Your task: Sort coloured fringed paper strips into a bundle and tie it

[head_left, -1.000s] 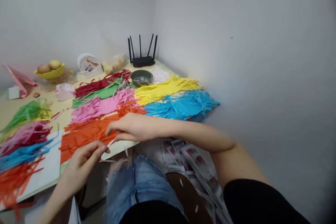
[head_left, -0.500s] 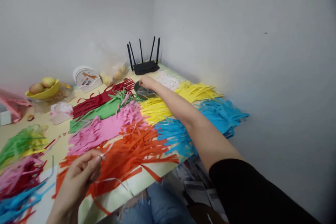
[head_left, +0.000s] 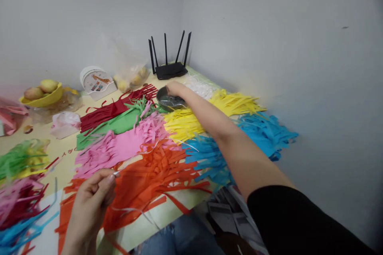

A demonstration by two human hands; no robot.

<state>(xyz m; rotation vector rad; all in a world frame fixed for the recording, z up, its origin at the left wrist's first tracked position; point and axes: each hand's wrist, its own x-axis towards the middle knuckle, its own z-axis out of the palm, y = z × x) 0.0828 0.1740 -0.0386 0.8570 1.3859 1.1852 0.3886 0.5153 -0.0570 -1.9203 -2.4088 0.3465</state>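
Over orange fringe (head_left: 140,179), left hand (head_left: 92,199) in tight pinch on white strand (head_left: 117,173).

Single, solid colours are being shown by an orange fringed sheet (head_left: 131,191), a pink fringed sheet (head_left: 125,145), a green fringed sheet (head_left: 119,122), a dark red fringed sheet (head_left: 112,108), a yellow fringed sheet (head_left: 235,102) and a blue fringed sheet (head_left: 260,127). White is being shown by a thin ribbon (head_left: 116,173), black by the router (head_left: 171,71) and the sleeve (head_left: 284,215), and dark grey by a round bowl (head_left: 164,100). On a white holder (head_left: 103,88) an orange-brown giraffe print (head_left: 99,79) is being displayed, and red letters (head_left: 69,153) are being borne by the pale yellow tabletop (head_left: 60,145).
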